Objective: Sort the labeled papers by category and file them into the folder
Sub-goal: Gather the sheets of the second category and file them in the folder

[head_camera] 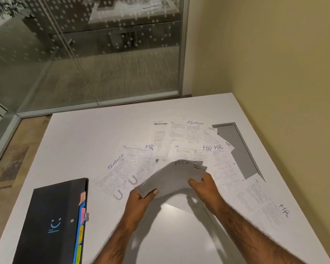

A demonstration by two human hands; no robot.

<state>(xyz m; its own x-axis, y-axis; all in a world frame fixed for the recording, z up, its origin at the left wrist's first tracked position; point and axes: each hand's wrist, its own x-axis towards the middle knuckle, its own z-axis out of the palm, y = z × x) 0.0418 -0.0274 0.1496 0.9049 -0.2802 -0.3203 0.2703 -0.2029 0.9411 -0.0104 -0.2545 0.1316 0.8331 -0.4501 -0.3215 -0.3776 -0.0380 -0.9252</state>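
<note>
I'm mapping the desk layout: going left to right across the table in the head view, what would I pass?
Folder → slanted FINANCE sheet → held papers → lone HR sheet.

— Where is there room on that table (80, 141)?
— The far-left stretch is bare, and so is the near middle at the front edge. A narrow bare strip runs between the folder (53, 210) and the spread papers (181, 138).
— What stands in the way?
— The folder fills the near-left corner, its coloured tabs (81, 216) poking toward that strip. The papers fan, overlapping, across the middle and right, up to the grey cut-out (236, 149) beside the wall (274, 73), which closes off the right side. Over the centre, the left hand (141, 199) and right hand (204, 185) grip the held sheets (171, 178).
</note>
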